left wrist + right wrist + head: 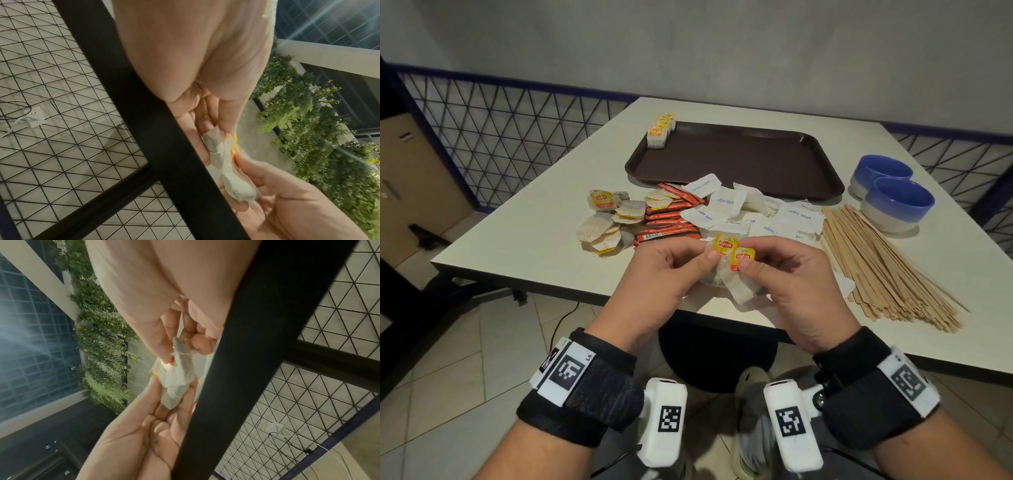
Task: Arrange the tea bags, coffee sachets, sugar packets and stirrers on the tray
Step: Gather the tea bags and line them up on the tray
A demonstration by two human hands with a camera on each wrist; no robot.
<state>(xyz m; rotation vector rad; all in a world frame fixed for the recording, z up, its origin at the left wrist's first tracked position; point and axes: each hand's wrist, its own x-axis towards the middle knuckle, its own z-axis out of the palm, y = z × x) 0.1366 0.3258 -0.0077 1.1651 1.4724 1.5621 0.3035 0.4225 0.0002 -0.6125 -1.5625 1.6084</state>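
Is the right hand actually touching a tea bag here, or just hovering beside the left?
Touching. The head view shows the right hand pinching a yellow tag of the tea bags both hands hold; the right wrist view shows its thumb against the tag.

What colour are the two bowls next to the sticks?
The two bowls are blue on top and pale grey-white at the bottom. The head view shows them best.
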